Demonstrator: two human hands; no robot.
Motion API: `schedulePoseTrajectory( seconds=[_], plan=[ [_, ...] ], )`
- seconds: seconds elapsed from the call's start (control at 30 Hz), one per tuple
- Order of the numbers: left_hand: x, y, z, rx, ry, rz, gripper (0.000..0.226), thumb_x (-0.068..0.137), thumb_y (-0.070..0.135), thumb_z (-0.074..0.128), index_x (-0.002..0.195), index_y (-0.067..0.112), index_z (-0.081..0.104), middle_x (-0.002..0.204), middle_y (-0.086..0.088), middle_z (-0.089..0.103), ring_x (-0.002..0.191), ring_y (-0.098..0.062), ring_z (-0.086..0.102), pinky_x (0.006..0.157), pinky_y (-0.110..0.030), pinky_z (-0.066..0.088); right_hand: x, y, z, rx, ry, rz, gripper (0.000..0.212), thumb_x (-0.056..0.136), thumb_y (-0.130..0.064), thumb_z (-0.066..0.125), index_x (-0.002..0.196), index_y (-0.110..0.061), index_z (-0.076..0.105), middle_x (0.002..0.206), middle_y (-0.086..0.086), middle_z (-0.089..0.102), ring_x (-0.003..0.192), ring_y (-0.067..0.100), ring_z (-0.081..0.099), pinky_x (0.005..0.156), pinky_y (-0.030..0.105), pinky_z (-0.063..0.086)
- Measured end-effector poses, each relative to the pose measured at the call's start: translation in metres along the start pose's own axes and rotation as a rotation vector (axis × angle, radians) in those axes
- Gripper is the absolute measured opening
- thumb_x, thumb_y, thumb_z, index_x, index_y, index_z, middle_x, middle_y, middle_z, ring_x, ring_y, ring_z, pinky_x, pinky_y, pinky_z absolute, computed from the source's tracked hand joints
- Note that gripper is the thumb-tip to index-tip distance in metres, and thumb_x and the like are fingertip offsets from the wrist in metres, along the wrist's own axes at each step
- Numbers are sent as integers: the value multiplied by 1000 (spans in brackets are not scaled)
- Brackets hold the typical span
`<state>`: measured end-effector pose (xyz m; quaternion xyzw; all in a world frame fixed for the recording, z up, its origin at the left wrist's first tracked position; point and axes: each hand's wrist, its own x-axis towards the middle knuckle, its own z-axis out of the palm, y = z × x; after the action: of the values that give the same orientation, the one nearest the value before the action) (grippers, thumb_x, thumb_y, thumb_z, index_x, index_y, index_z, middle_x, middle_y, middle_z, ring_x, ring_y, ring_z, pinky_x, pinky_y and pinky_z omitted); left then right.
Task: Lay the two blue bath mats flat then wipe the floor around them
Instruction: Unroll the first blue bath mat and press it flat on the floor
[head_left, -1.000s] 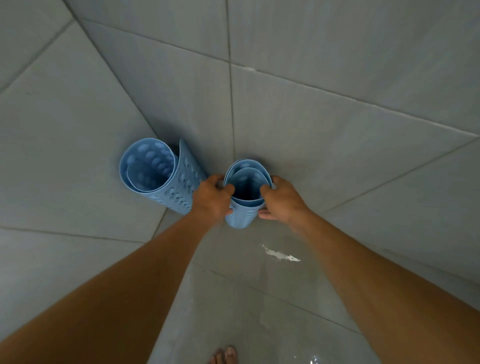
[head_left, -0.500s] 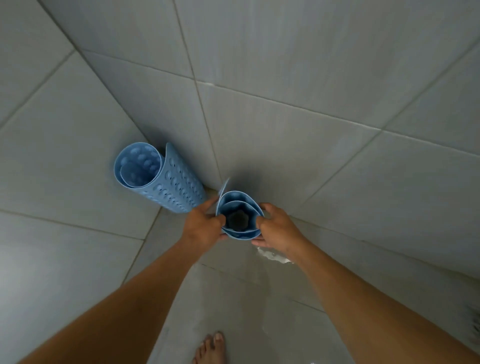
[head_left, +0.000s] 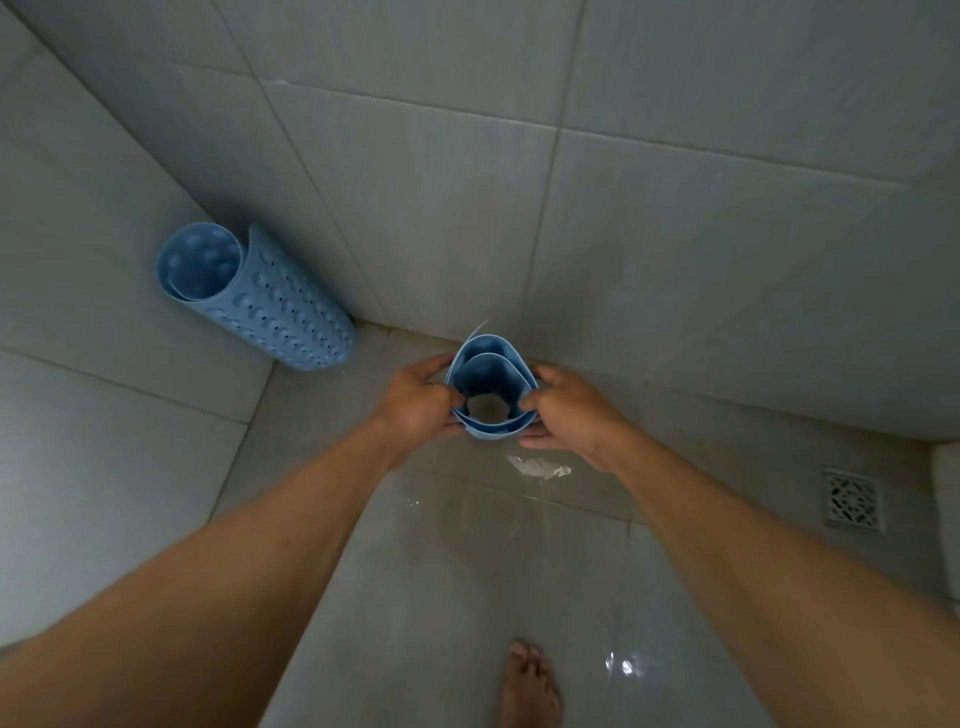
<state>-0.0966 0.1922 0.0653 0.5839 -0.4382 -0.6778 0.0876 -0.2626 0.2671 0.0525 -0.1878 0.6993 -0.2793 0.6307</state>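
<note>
Left hand (head_left: 415, 402) and right hand (head_left: 563, 410) pinch opposite rims of upright rolled mat (head_left: 488, 371), grip evidently placed to start unrolling

Place: bathroom, shower corner
Walls: grey wall tiles (head_left: 675, 234) meet beyond the grip
Floor: wet floor tiles (head_left: 467, 571) below the grip
Drain: metal floor drain (head_left: 853, 500), right of grip

Both mats are light blue: the corner mat (head_left: 270, 306) carries rows of round dimples, the held mat (head_left: 488, 371) looks plain inside. Wall tiles (head_left: 675, 234) are pale grey, the floor (head_left: 467, 597) glossy grey-beige, the drain (head_left: 852, 501) a grey lattice.
</note>
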Motion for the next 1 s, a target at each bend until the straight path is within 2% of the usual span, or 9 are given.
schedulePoseTrajectory(
  seconds=[0.2, 0.27, 0.4, 0.5, 0.57, 0.7, 0.77, 0.87, 1.0],
  plan=[
    [-33, -23, 52, 4, -52, 68, 61, 86, -15, 49, 137, 17, 56, 116, -16, 69, 87, -27, 72, 56, -23, 58, -37, 51, -24, -93, 101, -47, 45, 99, -27, 56, 141, -43, 47, 124, -1, 66, 110, 22, 64, 83, 43, 53],
    [-45, -34, 66, -7, -66, 76, 62, 86, -17, 47, 139, 15, 54, 118, -18, 68, 89, -30, 71, 54, -24, 58, -48, 69, -27, -21, 105, -66, 46, 101, -22, 55, 143, -39, 47, 125, 3, 65, 108, 24, 66, 86, 42, 56],
    [-61, -59, 90, 4, -76, 100, 67, 84, -19, 48, 141, 15, 52, 114, -20, 70, 99, -36, 71, 62, -29, 62, -69, 105, -38, 35, 143, -137, 52, 96, -1, 48, 140, -28, 51, 125, 9, 64, 103, 24, 70, 79, 33, 61],
    [-66, -83, 107, -33, -71, 109, 68, 82, -21, 49, 139, 17, 55, 113, -22, 70, 99, -34, 71, 65, -29, 62, -77, 137, -45, 37, 193, -142, 54, 93, 1, 48, 138, -27, 50, 120, 11, 66, 97, 23, 72, 82, 36, 62],
    [-63, -102, 119, -59, -72, 108, 71, 80, -23, 51, 139, 18, 56, 114, -20, 70, 98, -32, 72, 69, -33, 63, -75, 159, -50, 16, 229, -155, 54, 88, 2, 49, 130, -32, 52, 115, 12, 67, 94, 26, 73, 82, 43, 62],
    [-51, -149, 141, -96, -49, 122, 74, 77, -25, 52, 136, 18, 57, 109, -12, 74, 92, -25, 74, 70, -35, 62, -60, 213, -56, -57, 298, -237, 60, 76, -6, 51, 104, -58, 52, 108, 5, 69, 92, 26, 72, 82, 50, 61],
    [-42, -172, 150, -131, -34, 135, 73, 77, -26, 51, 134, 19, 58, 114, -12, 72, 96, -27, 73, 73, -37, 62, -53, 236, -54, -83, 317, -260, 62, 78, -4, 49, 111, -57, 51, 109, 2, 68, 91, 24, 71, 79, 45, 62],
    [-25, -203, 155, -174, -32, 161, 69, 77, -26, 51, 125, 22, 61, 117, -11, 71, 99, -28, 72, 73, -37, 61, -39, 267, -48, -115, 333, -331, 63, 82, 1, 48, 127, -43, 50, 116, -2, 64, 98, 19, 66, 80, 37, 58],
    [0, -237, 153, -203, -20, 208, 66, 77, -28, 50, 114, 25, 63, 118, -11, 70, 95, -25, 71, 68, -34, 60, -10, 297, -38, -120, 372, -439, 64, 78, -3, 48, 122, -49, 48, 120, 1, 60, 101, 19, 63, 81, 37, 57]
  ],
)
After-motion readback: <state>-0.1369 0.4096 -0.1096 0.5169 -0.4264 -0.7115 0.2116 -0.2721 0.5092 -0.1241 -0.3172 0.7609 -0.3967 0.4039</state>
